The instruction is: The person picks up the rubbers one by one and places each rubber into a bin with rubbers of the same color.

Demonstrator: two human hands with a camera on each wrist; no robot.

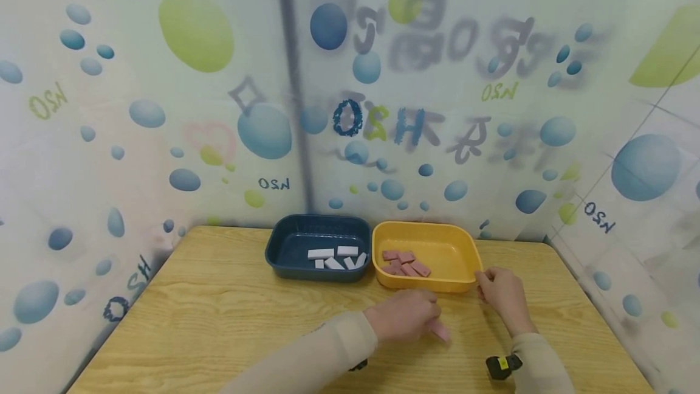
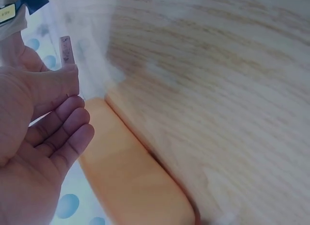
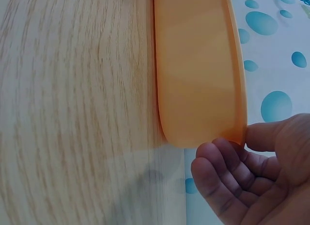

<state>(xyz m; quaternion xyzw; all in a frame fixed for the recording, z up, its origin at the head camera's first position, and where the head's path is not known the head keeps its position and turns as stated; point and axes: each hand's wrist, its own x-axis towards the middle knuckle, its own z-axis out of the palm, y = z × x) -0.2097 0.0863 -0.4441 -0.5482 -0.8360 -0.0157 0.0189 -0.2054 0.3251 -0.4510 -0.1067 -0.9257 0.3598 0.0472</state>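
My left hand (image 1: 403, 315) is over the table in front of the yellow tray (image 1: 454, 254). Between its thumb and index finger it pinches a small pink block (image 1: 439, 330); the left wrist view shows the block's upper end (image 2: 66, 50) above the thumb. At the tray's front right corner my right hand (image 1: 502, 297) pinches the rim, thumb on one side and fingers on the other, as the right wrist view shows. Several pink blocks (image 1: 406, 258) lie in the left part of the yellow tray.
A dark blue tray (image 1: 284, 269), with several white blocks (image 1: 321, 254) inside, stands just left of the yellow one. Both sit near the back edge of the wooden table (image 1: 208, 303). Behind rises a white curtain (image 1: 339, 187) with blue and green spots.
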